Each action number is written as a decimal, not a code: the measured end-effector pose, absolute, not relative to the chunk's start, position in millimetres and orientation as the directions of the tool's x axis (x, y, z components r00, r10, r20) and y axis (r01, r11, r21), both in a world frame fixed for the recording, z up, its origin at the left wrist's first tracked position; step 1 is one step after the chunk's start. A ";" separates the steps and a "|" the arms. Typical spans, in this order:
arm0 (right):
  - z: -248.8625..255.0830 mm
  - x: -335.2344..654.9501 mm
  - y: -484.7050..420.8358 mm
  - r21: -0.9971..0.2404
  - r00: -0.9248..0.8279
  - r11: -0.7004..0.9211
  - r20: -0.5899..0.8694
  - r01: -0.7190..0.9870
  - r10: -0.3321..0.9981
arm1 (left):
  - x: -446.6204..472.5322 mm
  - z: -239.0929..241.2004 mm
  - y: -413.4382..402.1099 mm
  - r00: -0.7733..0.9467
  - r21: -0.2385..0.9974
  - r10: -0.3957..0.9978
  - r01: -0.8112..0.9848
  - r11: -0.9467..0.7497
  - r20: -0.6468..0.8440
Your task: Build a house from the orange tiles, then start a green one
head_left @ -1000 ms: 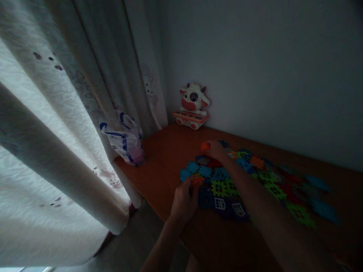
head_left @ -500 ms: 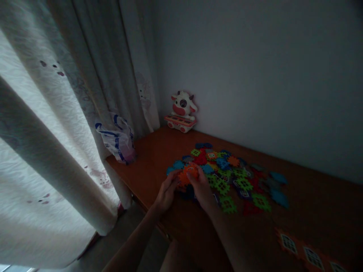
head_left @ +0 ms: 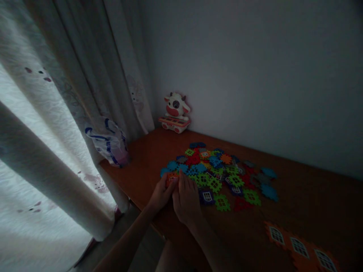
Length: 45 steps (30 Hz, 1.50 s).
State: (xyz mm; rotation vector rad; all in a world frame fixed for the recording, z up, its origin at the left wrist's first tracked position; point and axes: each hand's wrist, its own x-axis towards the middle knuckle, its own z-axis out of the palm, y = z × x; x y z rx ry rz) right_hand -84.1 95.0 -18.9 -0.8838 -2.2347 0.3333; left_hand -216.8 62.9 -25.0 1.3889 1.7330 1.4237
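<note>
An orange toothed building piece is held between my two hands over the near left part of the pile. My left hand grips it from the left, thumb on its face. My right hand closes on its right side, with the back of the hand toward me and hiding much of the piece. Just beyond and to the right spread loose interlocking pieces: a light blue piece, a green window piece, a purple window piece and a red piece.
The brown table meets the wall at the back. A joined orange window panel lies at the front right. Behind stands a cow toy with a keyboard. A plastic bag sits at the left edge beside the curtain.
My right hand has turned over the orange piece, now covering its right side. Both hands are slightly lower and further left, and the whole view has shifted a little.
</note>
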 end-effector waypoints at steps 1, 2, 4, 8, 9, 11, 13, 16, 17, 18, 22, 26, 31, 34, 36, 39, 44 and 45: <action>-15.4 -81.6 101.1 -0.439 -0.524 0.741 0.525 0.508 0.670 | -217.3 -26.4 63.9 -0.370 0.915 0.902 0.399 -0.063 0.224; -10.9 -78.8 110.3 -0.413 -0.521 0.747 0.539 0.522 0.662 | -217.7 -27.8 65.0 -0.388 0.913 0.893 0.403 -0.061 0.230; -0.5 -72.2 137.3 -0.393 -0.448 0.696 0.556 0.601 0.700 | -218.5 -29.7 66.9 -0.415 0.919 0.880 0.389 -0.059 0.232; 13.9 -56.1 205.7 -0.290 -0.323 0.492 0.476 0.821 0.818 | -219.0 -28.4 69.2 -0.405 0.945 0.890 0.317 -0.080 0.211; 14.6 -52.4 219.9 -0.224 -0.344 0.477 0.450 0.850 0.824 | -219.0 -26.9 69.3 -0.403 0.951 0.891 0.295 -0.090 0.209; 13.1 -47.0 239.7 -0.097 -0.434 0.507 0.397 0.857 0.809 | -219.0 -23.3 69.3 -0.409 0.959 0.887 0.261 -0.109 0.212; 10.2 -45.5 248.0 -0.028 -0.491 0.529 0.332 0.848 0.806 | -219.2 -20.1 69.0 -0.423 0.963 0.881 0.245 -0.113 0.211; 8.8 -49.1 246.4 -0.023 -0.458 0.486 0.301 0.874 0.837 | -219.8 -18.3 68.7 -0.424 0.969 0.883 0.216 -0.116 0.201; 9.5 -50.9 244.7 -0.032 -0.431 0.462 0.306 0.886 0.849 | -220.1 -18.4 68.6 -0.421 0.972 0.885 0.204 -0.120 0.198; 10.7 -52.5 243.3 -0.042 -0.409 0.442 0.310 0.896 0.859 | -220.3 -18.9 68.6 -0.419 0.973 0.886 0.193 -0.126 0.198; 15.1 -53.1 243.4 -0.086 -0.367 0.408 0.299 0.909 0.881 | -221.3 -20.9 69.0 -0.392 0.973 0.896 0.174 -0.151 0.209; 13.7 -46.9 246.7 -0.129 -0.345 0.408 0.343 0.904 0.874 | -222.6 -21.5 69.8 -0.365 0.970 0.905 0.181 -0.161 0.218; 16.8 -51.9 235.6 -0.344 -0.369 0.570 0.499 0.746 0.784 | -224.0 -21.7 70.8 -0.378 0.971 0.903 0.196 -0.140 0.206; 26.4 -63.3 214.9 -0.555 -0.487 0.628 0.400 0.546 0.777 | -224.3 -21.5 70.9 -0.398 0.972 0.897 0.199 -0.122 0.194; 33.1 -71.1 198.8 -0.659 -0.617 0.633 0.313 0.406 0.722 | -224.8 -21.7 70.5 -0.405 0.972 0.893 0.201 -0.123 0.196; 38.4 -79.3 181.5 -0.721 -0.722 0.636 0.282 0.275 0.632 | -226.1 -21.9 69.8 -0.411 0.974 0.891 0.188 -0.123 0.192; 36.0 -77.1 179.1 -0.762 -0.750 0.598 0.238 0.250 0.617 | -227.0 -20.7 69.5 -0.373 0.985 0.917 0.144 -0.093 0.141; 35.5 -75.1 180.5 -0.774 -0.764 0.585 0.220 0.241 0.606 | -226.9 -20.6 69.6 -0.366 0.985 0.920 0.147 -0.089 0.138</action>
